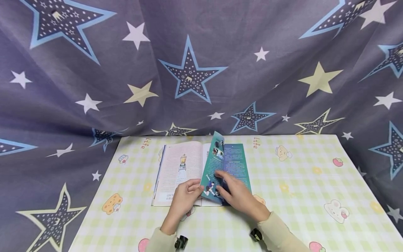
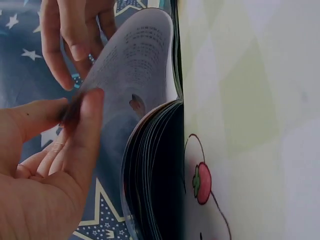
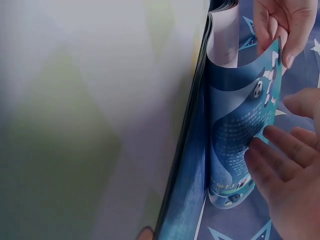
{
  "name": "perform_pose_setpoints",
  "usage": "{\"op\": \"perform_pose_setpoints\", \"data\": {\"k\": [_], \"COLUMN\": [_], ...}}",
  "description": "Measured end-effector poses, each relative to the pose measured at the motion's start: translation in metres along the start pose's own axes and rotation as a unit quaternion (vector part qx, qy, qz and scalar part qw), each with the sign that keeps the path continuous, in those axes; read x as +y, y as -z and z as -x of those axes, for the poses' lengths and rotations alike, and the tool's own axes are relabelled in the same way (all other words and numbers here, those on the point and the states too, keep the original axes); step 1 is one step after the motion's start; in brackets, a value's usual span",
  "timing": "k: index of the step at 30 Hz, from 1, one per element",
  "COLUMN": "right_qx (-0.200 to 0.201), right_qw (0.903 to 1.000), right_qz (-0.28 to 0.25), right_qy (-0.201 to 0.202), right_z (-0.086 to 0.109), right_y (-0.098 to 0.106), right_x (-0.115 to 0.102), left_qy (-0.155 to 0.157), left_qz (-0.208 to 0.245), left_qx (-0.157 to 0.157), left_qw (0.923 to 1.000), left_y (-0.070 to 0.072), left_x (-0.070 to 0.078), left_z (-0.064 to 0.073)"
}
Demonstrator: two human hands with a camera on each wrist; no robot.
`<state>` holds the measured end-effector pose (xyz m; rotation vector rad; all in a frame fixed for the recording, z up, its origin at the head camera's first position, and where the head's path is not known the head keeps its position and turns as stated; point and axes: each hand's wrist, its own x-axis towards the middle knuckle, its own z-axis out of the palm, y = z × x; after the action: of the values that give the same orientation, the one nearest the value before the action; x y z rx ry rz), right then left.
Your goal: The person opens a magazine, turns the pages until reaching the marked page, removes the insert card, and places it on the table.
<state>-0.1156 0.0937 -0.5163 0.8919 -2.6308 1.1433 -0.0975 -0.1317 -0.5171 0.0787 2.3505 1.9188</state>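
An open magazine (image 1: 171, 164) lies on the table, its left page pale pink with a picture of a machine. One teal page (image 1: 209, 168) with a soccer player printed on it stands raised and curved over the middle. My left hand (image 1: 185, 196) pinches the near outer corner of that page between thumb and fingers, plain in the left wrist view. On the page's printed face rest the fingertips of my right hand (image 3: 292, 165), fingers loosely extended and the thumb apart. Beneath, the purple and teal right-hand page (image 1: 236, 164) lies flat, partly covered by my right hand.
A tablecloth (image 1: 296, 196) with green checks and cartoon animals covers the table. Behind it hangs a dark cloth (image 1: 239, 42) printed with stars, reaching down to the table's back edge. A dark wrist device (image 1: 181, 242) sits at the left sleeve, another (image 1: 256, 234) at the right.
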Motion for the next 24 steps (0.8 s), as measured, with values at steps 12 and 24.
{"op": "perform_pose_setpoints", "data": {"k": [12, 24], "right_qx": [-0.051, -0.14], "right_qw": [0.9976, 0.9851], "right_qz": [0.039, 0.099], "right_qy": [-0.026, 0.016], "right_z": [0.004, 0.009], "right_y": [0.003, 0.005], "right_x": [0.006, 0.012], "left_qy": [0.047, 0.119], "left_qz": [0.031, -0.029], "left_qx": [0.082, 0.178], "left_qw": [0.995, 0.9763], "left_y": [0.037, 0.092], "left_x": [-0.015, -0.026], "left_z": [0.014, 0.035]}}
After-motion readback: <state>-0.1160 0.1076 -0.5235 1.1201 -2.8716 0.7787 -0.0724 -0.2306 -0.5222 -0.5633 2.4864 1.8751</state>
